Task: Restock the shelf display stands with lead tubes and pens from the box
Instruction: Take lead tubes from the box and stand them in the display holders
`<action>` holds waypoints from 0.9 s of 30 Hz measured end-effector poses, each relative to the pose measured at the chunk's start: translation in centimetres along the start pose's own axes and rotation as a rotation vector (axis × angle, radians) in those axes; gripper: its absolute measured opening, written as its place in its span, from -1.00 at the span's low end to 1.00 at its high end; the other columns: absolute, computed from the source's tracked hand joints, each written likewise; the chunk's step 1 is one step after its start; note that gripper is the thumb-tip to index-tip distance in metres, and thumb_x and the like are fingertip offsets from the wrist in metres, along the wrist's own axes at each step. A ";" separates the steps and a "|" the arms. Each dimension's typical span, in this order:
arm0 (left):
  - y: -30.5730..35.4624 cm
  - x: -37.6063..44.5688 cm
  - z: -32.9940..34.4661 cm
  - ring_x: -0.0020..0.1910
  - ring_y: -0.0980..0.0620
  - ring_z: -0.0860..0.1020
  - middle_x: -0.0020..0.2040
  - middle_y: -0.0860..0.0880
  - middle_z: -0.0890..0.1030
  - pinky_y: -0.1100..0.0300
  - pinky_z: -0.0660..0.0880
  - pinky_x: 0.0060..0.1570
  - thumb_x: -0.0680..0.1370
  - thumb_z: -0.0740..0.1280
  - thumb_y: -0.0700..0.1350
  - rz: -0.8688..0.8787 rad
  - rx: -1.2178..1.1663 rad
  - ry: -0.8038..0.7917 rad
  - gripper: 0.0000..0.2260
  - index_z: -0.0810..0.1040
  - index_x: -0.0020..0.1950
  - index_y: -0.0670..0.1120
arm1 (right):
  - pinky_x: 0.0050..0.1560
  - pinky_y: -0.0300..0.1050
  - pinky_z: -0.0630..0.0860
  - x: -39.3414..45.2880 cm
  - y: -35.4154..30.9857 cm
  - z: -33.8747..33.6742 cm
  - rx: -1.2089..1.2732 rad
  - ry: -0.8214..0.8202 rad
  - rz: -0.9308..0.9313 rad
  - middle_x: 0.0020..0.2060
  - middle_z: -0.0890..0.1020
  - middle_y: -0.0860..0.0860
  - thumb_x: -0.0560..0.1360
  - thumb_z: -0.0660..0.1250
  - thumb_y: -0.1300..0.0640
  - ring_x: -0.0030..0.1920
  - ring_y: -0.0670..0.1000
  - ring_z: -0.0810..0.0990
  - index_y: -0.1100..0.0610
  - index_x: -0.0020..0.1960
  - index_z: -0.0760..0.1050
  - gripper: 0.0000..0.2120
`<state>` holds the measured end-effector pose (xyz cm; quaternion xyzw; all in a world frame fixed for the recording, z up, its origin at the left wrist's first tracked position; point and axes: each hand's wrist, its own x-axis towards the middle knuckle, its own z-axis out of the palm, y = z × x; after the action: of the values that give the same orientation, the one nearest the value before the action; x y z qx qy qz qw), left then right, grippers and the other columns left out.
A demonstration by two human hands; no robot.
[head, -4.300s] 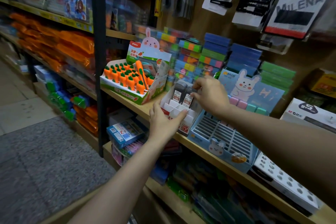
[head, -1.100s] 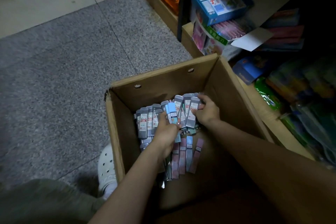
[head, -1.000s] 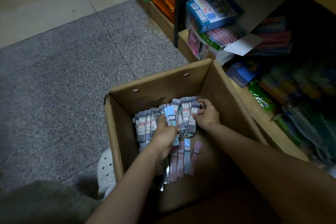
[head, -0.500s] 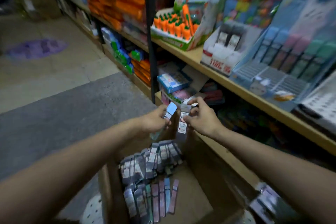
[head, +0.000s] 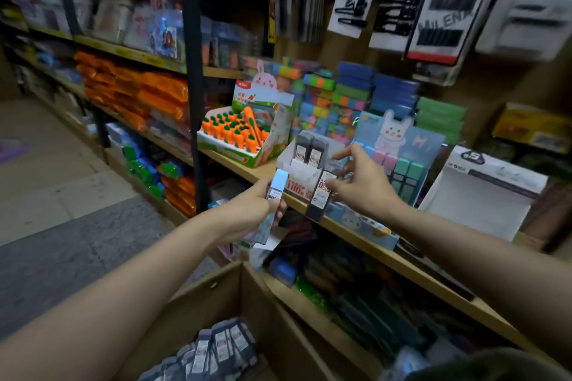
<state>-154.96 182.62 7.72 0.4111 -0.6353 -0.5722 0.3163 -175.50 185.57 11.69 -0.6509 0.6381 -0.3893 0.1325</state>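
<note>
My left hand (head: 251,210) grips a light-blue lead tube (head: 274,198) upright, just below the shelf edge. My right hand (head: 360,184) pinches a dark grey lead tube (head: 320,198) in front of the white stepped display stand (head: 296,171), which holds two grey tubes (head: 310,149) at its back. To the right stands the blue bunny display stand (head: 365,224) with pastel tubes (head: 404,166) along its back row. The cardboard box (head: 213,297) sits on the floor below, with several grey lead tubes (head: 213,349) lying in it.
A carrot-pen display box (head: 238,145) stands left of the white stand. A white empty display box (head: 483,198) sits at the right on the wooden shelf (head: 411,266). A black upright post (head: 193,77) divides the shelving. Hair-clip cards (head: 436,9) hang above.
Both hands came up out of the box, each with a tube, and have risen to the shelf. The right hand's grey tube is now right in front of the white stand.
</note>
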 end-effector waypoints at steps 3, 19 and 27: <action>0.9 1.2 -0.4 -0.23 0.04 0.44 -0.12 -0.07 0.46 0.16 0.43 -0.21 0.65 0.08 -0.33 0.039 -0.051 0.021 -0.63 0.28 0.37 0.02 | -0.09 0.14 0.61 2.3 -1.1 -2.1 -0.075 0.086 -0.067 -0.11 0.58 0.04 0.46 0.45 0.11 -0.19 0.07 0.65 -0.02 0.06 0.32 -0.68; 2.4 7.0 -1.1 -0.23 0.07 0.45 -0.13 -0.06 0.49 0.19 0.44 -0.20 0.63 0.11 -0.36 0.133 -0.262 0.099 -0.65 0.29 0.39 -0.11 | -0.44 -0.46 0.34 10.9 -0.3 -0.5 -0.127 0.335 -0.076 -0.23 0.49 -0.18 0.43 0.49 0.19 -0.28 -0.26 0.48 0.03 -0.03 0.40 -0.72; 1.7 7.8 -1.3 -0.25 0.08 0.46 -0.14 -0.07 0.50 0.19 0.46 -0.20 0.62 0.11 -0.37 0.127 -0.337 0.078 -0.67 0.30 0.27 -0.01 | -0.15 -0.06 0.54 12.4 1.2 2.0 -0.276 0.287 -0.147 -0.18 0.56 -0.04 0.41 0.50 0.21 -0.18 -0.02 0.56 0.03 -0.03 0.41 -0.71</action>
<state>-157.72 175.17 9.07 0.3333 -0.5420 -0.6331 0.4408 -176.51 173.18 13.74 -0.6457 0.6484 -0.3956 -0.0788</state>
